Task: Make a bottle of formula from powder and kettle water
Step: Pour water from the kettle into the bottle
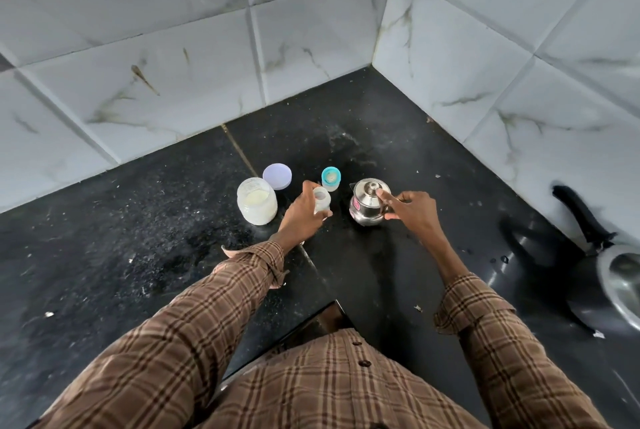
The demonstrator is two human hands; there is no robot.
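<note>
From the head camera, a black stone countertop (138, 221) is seen in a corner of white marble-patterned wall tiles (173, 65). Near the middle of the counter, a small open baby bottle (321, 201) is gripped by the left hand (304, 212), the fingers curled round its body; the bottle stands upright on or just above the surface, which of the two cannot be told. Just to its left, an open glass jar (257, 201) with pale formula powder inside is placed, and its lilac lid (277, 176) lies flat behind it. Behind the bottle, the teal-ringed nipple cap (331, 179) is set upright. To the right, a small steel kettle (367, 202) with its lid on is held by the right hand (412, 212): the index finger is laid on the lid near the knob while the other fingers are curled at the handle side. Both forearms are covered by brown checked sleeves (214, 307). At the right edge, a dark pan with a black handle (581, 217) is partly seen.
</note>
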